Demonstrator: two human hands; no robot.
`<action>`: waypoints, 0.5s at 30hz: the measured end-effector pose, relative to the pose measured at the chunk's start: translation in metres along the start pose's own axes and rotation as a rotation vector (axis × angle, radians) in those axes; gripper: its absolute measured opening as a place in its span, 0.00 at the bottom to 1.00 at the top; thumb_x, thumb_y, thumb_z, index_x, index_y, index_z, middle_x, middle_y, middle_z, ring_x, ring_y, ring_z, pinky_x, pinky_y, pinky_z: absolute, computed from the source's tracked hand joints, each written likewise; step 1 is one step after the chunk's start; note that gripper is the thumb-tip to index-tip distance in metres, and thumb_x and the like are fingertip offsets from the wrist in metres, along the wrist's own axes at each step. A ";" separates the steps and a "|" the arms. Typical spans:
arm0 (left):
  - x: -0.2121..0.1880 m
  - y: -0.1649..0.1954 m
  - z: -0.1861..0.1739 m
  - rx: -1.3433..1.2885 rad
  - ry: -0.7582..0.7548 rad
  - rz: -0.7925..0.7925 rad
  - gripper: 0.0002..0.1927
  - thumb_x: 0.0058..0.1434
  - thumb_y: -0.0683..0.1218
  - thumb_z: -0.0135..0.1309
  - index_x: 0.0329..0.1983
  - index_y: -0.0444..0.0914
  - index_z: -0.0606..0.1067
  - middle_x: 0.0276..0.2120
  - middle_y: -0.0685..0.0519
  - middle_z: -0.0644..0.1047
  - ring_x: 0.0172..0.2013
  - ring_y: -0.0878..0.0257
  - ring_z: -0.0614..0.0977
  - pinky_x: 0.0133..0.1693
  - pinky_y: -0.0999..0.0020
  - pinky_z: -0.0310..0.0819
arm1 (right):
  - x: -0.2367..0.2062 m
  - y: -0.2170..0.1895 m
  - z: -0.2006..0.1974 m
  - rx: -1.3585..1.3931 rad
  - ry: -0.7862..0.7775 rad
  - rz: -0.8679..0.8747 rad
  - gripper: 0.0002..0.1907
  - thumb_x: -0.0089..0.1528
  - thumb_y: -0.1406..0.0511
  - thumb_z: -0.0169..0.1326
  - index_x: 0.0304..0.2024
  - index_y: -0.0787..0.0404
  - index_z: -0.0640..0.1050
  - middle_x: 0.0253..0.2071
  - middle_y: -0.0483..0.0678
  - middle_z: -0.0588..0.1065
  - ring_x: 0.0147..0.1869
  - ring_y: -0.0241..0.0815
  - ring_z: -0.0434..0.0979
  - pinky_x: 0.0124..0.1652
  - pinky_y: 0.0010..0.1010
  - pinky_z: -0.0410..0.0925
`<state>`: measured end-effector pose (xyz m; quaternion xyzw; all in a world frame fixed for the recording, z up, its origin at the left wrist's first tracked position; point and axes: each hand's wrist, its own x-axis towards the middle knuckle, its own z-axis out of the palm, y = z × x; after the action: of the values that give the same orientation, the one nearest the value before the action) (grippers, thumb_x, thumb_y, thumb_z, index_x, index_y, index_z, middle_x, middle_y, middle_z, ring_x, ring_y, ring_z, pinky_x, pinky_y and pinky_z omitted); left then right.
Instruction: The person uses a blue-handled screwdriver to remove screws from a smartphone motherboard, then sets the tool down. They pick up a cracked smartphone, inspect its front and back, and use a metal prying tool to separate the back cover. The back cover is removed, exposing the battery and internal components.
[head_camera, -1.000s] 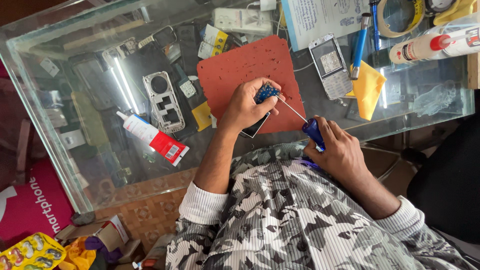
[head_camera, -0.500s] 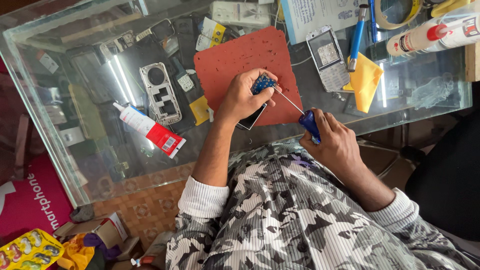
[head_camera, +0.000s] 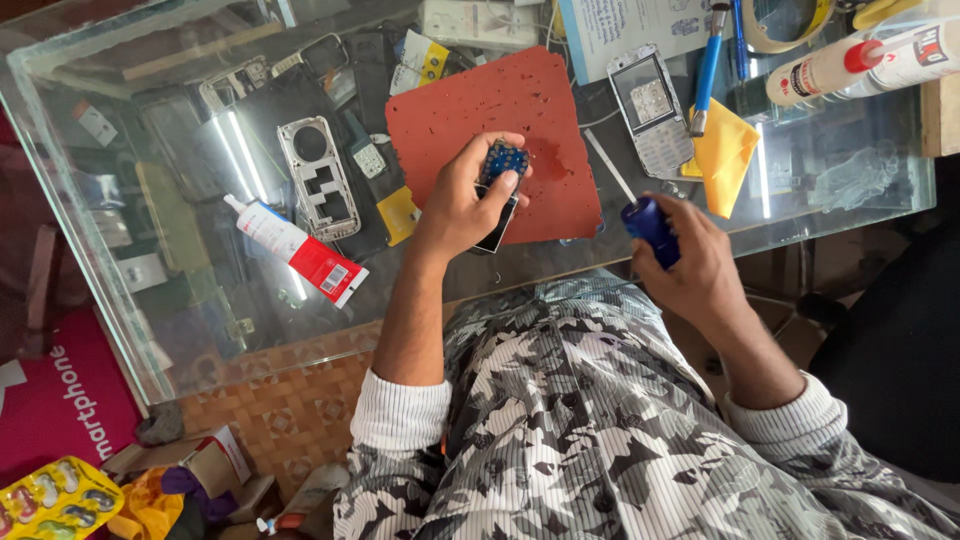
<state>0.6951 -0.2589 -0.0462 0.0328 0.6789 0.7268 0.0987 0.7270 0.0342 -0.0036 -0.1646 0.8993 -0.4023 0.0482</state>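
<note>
My left hand (head_camera: 462, 200) grips a small phone (head_camera: 498, 190) with a blue keypad board, held over the near edge of a red work mat (head_camera: 470, 110) on the glass table (head_camera: 180, 300). My right hand (head_camera: 690, 262) is closed on a blue-handled screwdriver (head_camera: 648, 220); its thin metal shaft points up and to the left, clear of the phone. Both hands are at the table's near edge, above my lap.
A silver phone frame (head_camera: 315, 180) and a white-and-red glue tube (head_camera: 295, 250) lie left of the mat. A silver keypad phone (head_camera: 650, 110), yellow cloth (head_camera: 722, 155), blue pen (head_camera: 706, 70) and a white bottle (head_camera: 860, 58) are at the right. Clutter lies on the floor at lower left.
My right hand has drawn the screwdriver away from the phone, to the right. The left hand still holds the phone over the mat.
</note>
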 end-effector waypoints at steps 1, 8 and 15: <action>-0.007 0.005 0.001 0.005 0.034 -0.031 0.16 0.72 0.38 0.49 0.62 0.32 0.70 0.44 0.47 0.80 0.36 0.65 0.85 0.37 0.71 0.84 | -0.001 0.000 -0.002 -0.016 0.028 -0.018 0.25 0.62 0.68 0.60 0.61 0.68 0.71 0.48 0.61 0.75 0.47 0.60 0.80 0.47 0.45 0.73; -0.081 0.034 0.004 -0.267 0.279 -0.120 0.23 0.69 0.39 0.51 0.67 0.32 0.65 0.43 0.48 0.77 0.28 0.65 0.82 0.29 0.70 0.80 | 0.006 0.012 -0.017 -0.372 0.137 0.039 0.22 0.69 0.68 0.63 0.62 0.69 0.72 0.53 0.64 0.70 0.46 0.62 0.78 0.42 0.47 0.72; -0.281 0.026 -0.041 -0.487 0.132 -0.430 0.25 0.66 0.39 0.53 0.66 0.33 0.66 0.40 0.47 0.77 0.29 0.62 0.82 0.30 0.68 0.79 | 0.038 0.039 0.014 -0.718 0.194 -0.071 0.28 0.67 0.68 0.59 0.66 0.72 0.64 0.53 0.61 0.71 0.54 0.60 0.77 0.53 0.50 0.69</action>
<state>0.9597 -0.3536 0.0012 -0.1831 0.4816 0.8307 0.2107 0.6845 0.0354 -0.0400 -0.1634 0.9772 -0.0766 -0.1121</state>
